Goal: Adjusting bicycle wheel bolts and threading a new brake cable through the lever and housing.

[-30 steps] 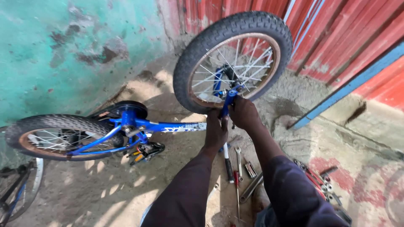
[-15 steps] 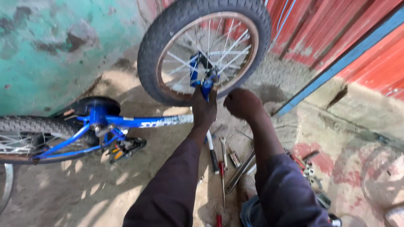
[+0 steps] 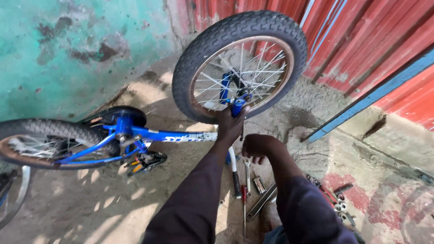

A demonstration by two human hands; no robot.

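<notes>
Bicycle: a small blue bicycle [image 3: 149, 134] stands upside down on the sandy ground [image 3: 90, 203], its front wheel [image 3: 239, 65] raised before a red corrugated wall [image 3: 361, 40] and its rear wheel [image 3: 43, 142] at the left, near a green plastered wall [image 3: 68, 49].
Left hand: the left hand [image 3: 230, 124] is closed around the blue fork leg [image 3: 237, 107] just under the front axle, gripping it.
Right hand: the right hand [image 3: 257, 147] is now lower, curled into a loose fist below the fork and apart from it; I cannot tell whether it holds anything.
Change: a second ago both hands sat together at the fork and axle; half a second ago the right one had already come off; now it has dropped toward the tools.
Meaning: as a judgement, the left hand alone steadies the front end while the right is free of the wheel.
Tools: spanners [image 3: 261, 202] and a screwdriver [image 3: 244, 199] lie on the ground just beneath the hands.
Pedal: a black pedal [image 3: 149, 159] sits under the frame.
</notes>
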